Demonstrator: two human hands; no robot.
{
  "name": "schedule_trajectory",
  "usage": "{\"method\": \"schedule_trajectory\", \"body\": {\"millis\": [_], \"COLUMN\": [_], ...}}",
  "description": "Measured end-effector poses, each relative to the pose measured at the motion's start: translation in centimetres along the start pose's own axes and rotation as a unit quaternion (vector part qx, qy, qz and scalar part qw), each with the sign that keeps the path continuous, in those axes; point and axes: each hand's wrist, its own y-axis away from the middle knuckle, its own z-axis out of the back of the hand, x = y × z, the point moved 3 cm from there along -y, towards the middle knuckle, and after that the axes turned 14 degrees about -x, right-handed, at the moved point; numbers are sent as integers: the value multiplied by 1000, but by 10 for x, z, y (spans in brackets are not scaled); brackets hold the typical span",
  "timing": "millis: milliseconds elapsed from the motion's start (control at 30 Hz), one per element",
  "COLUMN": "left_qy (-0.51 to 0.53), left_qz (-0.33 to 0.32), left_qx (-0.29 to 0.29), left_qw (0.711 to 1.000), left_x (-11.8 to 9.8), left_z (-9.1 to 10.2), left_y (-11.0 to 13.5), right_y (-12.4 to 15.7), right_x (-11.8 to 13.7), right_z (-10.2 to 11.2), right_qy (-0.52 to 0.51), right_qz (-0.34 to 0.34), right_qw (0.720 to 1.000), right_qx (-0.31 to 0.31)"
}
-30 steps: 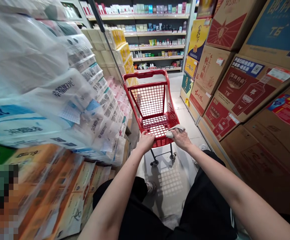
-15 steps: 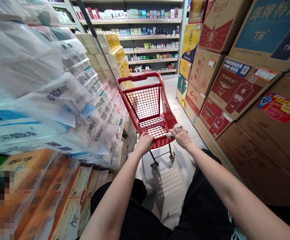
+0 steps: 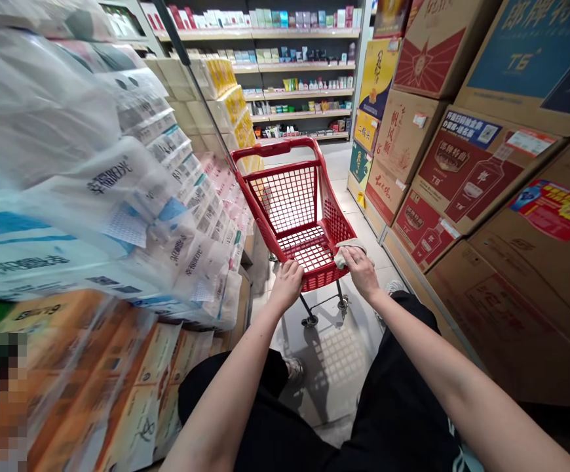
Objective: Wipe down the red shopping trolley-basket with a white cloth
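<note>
A red shopping cart (image 3: pixel 285 196) with a grid basket stands in the aisle in front of me. My left hand (image 3: pixel 289 282) is closed over the rim at the cart's near left corner. At the near right corner my right hand (image 3: pixel 360 263) is closed on a pale grey cloth (image 3: pixel 346 248), which lies against the rim. Part of the cloth is hidden under the fingers. Through the grid I see the basket's floor, with nothing lying on it. A long thin pole with a dark grip (image 3: pixel 179 46) rises at the cart's left side.
Plastic-wrapped paper packs (image 3: pixel 132 196) are piled high close on the left, with orange packs (image 3: pixel 83 367) below. Stacked cardboard cartons (image 3: pixel 462 164) line the right. Shelves of small goods (image 3: pixel 304 65) stand across the far end. Tiled floor (image 3: pixel 334 367) runs between.
My right hand and the cloth have shifted slightly to the right along the cart's rim, and more of the cloth shows. My left hand keeps its place on the rim.
</note>
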Motion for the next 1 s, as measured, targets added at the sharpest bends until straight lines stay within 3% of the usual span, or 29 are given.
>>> {"method": "schedule_trajectory", "body": {"millis": [233,367,500,633,800,900,1000], "left_qy": [28,38,52,57,60,64,70], "left_qz": [-25,-31,-48,-57,-63,-60,-57], "left_qx": [-1,0,9,17,16,9,5], "left_qw": [999,999,997,997,996,996,996], "left_x": [-6,-7,-4,-2,-5,-9,-11], "left_z": [-3,-5,-2,0,-2,-5,-6], "left_y": [-6,-8,-7,-8,-10,-10,-10], "right_y": [18,17,14,9,4,10,18], "right_x": [58,77,66,30,-7,6,43], "right_z": [0,-10,-9,7,20,15,4], "right_qy": [-120,-102,-95,-101,-51,-35,-56], "right_qz": [-29,-24,-22,-23,-88,-134,-133], "right_qw": [991,993,994,992,989,983,984], "right_qx": [-51,-59,-57,-71,-104,-120,-108]}}
